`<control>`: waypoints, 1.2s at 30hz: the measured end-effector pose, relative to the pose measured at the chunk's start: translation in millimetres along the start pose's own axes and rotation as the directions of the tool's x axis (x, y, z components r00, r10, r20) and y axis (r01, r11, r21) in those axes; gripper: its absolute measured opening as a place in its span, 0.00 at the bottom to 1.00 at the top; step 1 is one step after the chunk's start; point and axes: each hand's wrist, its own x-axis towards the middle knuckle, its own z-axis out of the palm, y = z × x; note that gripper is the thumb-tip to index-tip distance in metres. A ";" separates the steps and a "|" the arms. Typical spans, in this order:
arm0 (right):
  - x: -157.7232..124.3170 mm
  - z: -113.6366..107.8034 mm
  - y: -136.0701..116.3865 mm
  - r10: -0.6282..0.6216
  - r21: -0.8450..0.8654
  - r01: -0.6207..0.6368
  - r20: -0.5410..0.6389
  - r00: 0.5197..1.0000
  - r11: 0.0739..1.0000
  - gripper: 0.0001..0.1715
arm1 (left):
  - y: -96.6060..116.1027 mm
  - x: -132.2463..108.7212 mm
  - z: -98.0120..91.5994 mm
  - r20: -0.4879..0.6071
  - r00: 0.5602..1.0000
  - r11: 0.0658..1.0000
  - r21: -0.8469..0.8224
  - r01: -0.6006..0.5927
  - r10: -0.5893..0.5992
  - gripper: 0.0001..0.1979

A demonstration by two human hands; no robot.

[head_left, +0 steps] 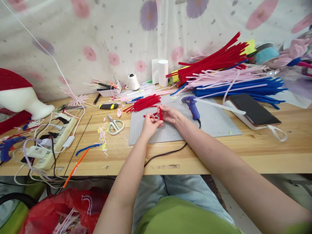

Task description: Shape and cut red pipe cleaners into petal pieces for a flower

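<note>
Both hands meet over the grey cutting mat (138,134), pinching a short red pipe cleaner piece (160,114) that stands upright between them. My left hand (151,124) has its thumb and fingertips pressed together at the lower end. My right hand (170,115) grips the same piece from the right with bent fingers. A bit of red stem pokes out behind the left fingers; whether it is joined to the piece I cannot tell. Just beyond the hands lies a bundle of short red pipe cleaners (146,103). A blue glue gun (192,107) rests on the mat to the right.
Scissors (115,127), scraps (102,136) and a yellow-black utility knife (108,106) lie left. Piles of red (213,65), pink and blue pipe cleaners (237,88) sit back right, near a phone (254,108). A power strip (57,144) with tangled cords stands far left.
</note>
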 end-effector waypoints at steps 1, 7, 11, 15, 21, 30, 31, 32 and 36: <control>-0.1 1.0 0.4 -0.023 0.006 0.024 -0.015 1.000 1.000 0.09 | 0.4 0.1 0.4 0.007 1.000 1.000 -0.006 0.000 0.000 0.24; 0.8 3.7 -0.7 -0.109 0.045 0.114 -0.103 0.989 0.992 0.13 | 2.1 4.2 7.1 0.032 0.998 0.998 0.032 -0.045 0.044 0.21; 1.3 1.4 -1.4 -0.122 -0.003 0.122 -0.092 0.988 0.993 0.09 | 0.2 3.1 8.1 -0.035 0.999 1.000 0.008 -0.024 0.024 0.21; 3.2 -3.8 -0.7 -0.080 -0.080 0.077 -0.030 0.996 0.994 0.04 | -2.2 -1.3 4.2 -0.072 0.997 0.998 -0.056 -0.009 0.005 0.22; 6.6 -4.9 2.3 -0.105 0.025 0.109 -0.145 0.984 0.994 0.09 | 1.3 -1.8 5.8 -0.047 0.999 1.000 -0.012 -0.018 0.017 0.23; 6.9 -3.5 3.0 -0.285 -0.060 0.281 -0.070 0.956 0.958 0.08 | -1.1 -0.8 -0.4 -0.129 0.985 0.989 0.111 -0.102 0.116 0.18; 7.5 -4.7 0.8 -0.293 -0.096 0.287 -0.061 0.954 0.953 0.06 | -0.4 -1.1 -6.4 -0.170 0.975 0.978 0.175 -0.115 0.145 0.16; 7.9 -6.0 -1.8 -0.300 -0.130 0.290 -0.064 0.952 0.948 0.04 | 1.0 -1.4 -13.2 -0.207 0.962 0.958 0.262 -0.120 0.177 0.15; 6.1 -11.0 -11.2 -0.281 -0.159 0.258 -0.151 0.948 0.953 0.08 | 11.1 -0.1 -39.4 -0.256 0.920 0.752 0.657 -0.060 0.297 0.11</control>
